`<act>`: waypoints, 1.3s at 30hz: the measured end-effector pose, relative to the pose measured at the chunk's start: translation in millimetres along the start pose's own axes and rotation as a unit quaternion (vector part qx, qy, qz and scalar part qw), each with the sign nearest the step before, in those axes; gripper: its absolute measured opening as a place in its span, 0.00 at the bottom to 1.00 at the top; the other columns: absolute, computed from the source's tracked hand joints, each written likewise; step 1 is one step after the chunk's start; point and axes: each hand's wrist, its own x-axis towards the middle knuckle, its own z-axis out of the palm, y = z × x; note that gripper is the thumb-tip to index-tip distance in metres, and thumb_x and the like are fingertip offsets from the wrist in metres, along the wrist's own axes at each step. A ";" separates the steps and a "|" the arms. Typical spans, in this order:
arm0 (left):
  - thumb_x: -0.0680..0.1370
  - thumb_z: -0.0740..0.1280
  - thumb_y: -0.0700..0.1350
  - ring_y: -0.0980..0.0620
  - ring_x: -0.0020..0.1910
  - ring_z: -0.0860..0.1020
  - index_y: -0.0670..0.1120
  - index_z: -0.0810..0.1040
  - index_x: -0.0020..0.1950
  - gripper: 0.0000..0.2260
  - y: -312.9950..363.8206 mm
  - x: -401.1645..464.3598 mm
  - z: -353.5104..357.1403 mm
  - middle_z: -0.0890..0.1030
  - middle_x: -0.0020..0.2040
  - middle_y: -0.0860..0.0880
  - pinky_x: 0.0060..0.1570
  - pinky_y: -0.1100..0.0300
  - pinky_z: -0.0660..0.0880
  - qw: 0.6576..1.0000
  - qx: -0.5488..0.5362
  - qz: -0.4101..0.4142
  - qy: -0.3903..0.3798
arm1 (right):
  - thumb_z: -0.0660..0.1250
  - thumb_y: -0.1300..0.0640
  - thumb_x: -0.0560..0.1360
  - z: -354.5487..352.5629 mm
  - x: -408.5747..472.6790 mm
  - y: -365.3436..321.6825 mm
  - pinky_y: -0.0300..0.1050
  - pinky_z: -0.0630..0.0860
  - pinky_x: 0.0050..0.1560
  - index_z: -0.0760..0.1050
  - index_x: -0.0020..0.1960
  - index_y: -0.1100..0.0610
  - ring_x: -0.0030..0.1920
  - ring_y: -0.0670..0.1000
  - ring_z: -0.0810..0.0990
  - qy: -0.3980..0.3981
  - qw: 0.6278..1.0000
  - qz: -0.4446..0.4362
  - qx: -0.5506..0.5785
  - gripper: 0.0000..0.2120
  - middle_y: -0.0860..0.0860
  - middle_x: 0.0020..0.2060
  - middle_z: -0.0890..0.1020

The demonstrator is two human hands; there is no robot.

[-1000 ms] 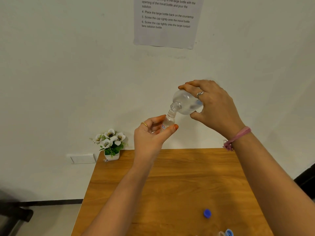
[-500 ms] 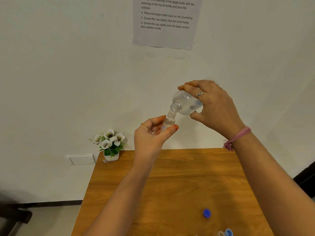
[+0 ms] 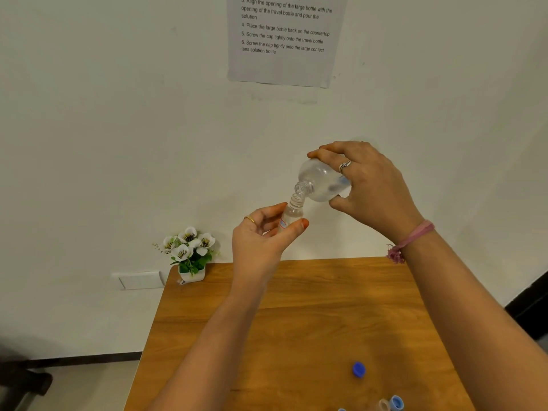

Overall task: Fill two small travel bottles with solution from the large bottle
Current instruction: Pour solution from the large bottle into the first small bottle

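My right hand (image 3: pixel 373 188) grips the large clear bottle (image 3: pixel 321 180), tipped neck-down to the left, high above the table. Its open mouth sits just over the threaded neck of a small clear travel bottle (image 3: pixel 292 213), which my left hand (image 3: pixel 261 241) holds upright between thumb and fingers. The small bottle's lower part is hidden by my fingers. Liquid shows inside the large bottle. A blue cap (image 3: pixel 358 369) lies on the wooden table (image 3: pixel 296 321) near the front right.
More small items, one a light blue cap (image 3: pixel 396 403), sit at the table's front edge, cut off by the frame. A potted white flower (image 3: pixel 189 253) stands at the table's back left corner. An instruction sheet (image 3: pixel 284 40) hangs on the wall.
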 end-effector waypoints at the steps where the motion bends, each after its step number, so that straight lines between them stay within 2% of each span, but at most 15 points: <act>1: 0.65 0.80 0.42 0.57 0.47 0.84 0.47 0.82 0.54 0.19 -0.1 -0.5 -0.3 0.86 0.48 0.52 0.47 0.64 0.80 1.000 0.000 0.000 -0.001 | 0.76 0.62 0.63 -0.3 -0.2 -0.1 0.49 0.73 0.54 0.73 0.65 0.53 0.57 0.56 0.75 0.000 1.000 -0.001 -0.001 0.31 0.53 0.57 0.79; 19: 0.65 0.80 0.42 0.57 0.46 0.84 0.45 0.82 0.54 0.19 3.0 -6.0 3.5 0.86 0.47 0.51 0.45 0.65 0.80 1.000 -0.001 0.006 -0.011 | 0.77 0.62 0.62 -8.4 -5.0 0.5 0.49 0.74 0.53 0.74 0.64 0.53 0.56 0.56 0.76 0.005 1.000 0.002 -0.011 0.31 0.53 0.57 0.79; 25: 0.65 0.80 0.42 0.60 0.45 0.83 0.49 0.82 0.52 0.18 2.9 -8.0 6.3 0.86 0.45 0.57 0.42 0.69 0.78 1.000 -0.006 0.004 -0.015 | 0.76 0.61 0.63 -9.7 -8.0 2.4 0.45 0.71 0.53 0.73 0.65 0.52 0.57 0.54 0.75 -0.002 1.000 0.007 -0.009 0.31 0.51 0.57 0.78; 39: 0.64 0.80 0.43 0.58 0.47 0.83 0.48 0.82 0.53 0.19 0.3 -10.3 9.4 0.86 0.47 0.53 0.44 0.66 0.80 1.000 -0.004 -0.003 -0.010 | 0.78 0.59 0.62 -10.2 -12.4 4.9 0.48 0.73 0.52 0.72 0.66 0.51 0.57 0.55 0.75 -0.021 1.000 0.019 0.001 0.33 0.51 0.59 0.78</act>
